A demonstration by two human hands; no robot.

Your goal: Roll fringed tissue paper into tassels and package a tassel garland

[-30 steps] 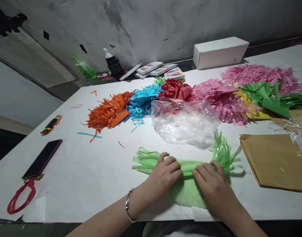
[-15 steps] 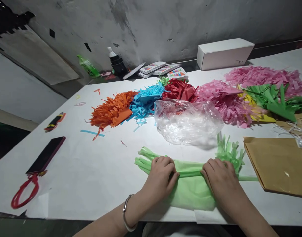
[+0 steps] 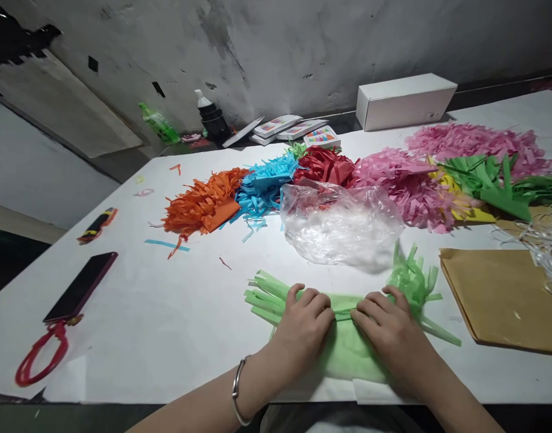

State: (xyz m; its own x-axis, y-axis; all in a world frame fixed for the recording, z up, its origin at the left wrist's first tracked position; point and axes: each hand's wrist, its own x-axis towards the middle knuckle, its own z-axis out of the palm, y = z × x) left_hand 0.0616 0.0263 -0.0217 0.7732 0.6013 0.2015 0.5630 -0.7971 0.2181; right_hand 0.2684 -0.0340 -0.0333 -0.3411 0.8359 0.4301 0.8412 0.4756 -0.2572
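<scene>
A light green tissue sheet (image 3: 350, 355) lies at the table's front edge, its far edge rolled into a narrow band and fringed strips spreading out at both ends. My left hand (image 3: 305, 319), with a silver bangle at the wrist, has its fingers curled on the left part of the band. On the right part, my right hand (image 3: 386, 322) pinches the roll in the same way. A short stretch of band shows between the two hands. Both thumbs are mostly hidden beneath the fingers.
A clear plastic bag (image 3: 341, 225) lies beyond the hands, before orange (image 3: 204, 204), blue, red and pink fringed paper bundles. Brown paper (image 3: 506, 297) is at right. A phone (image 3: 82, 285) with a red strap lies left. A white box (image 3: 404, 102) stands by the wall.
My hands have come closer together along the green roll, with less of the band showing between them. The right fringe has shifted, and its loose strip now slants downward.
</scene>
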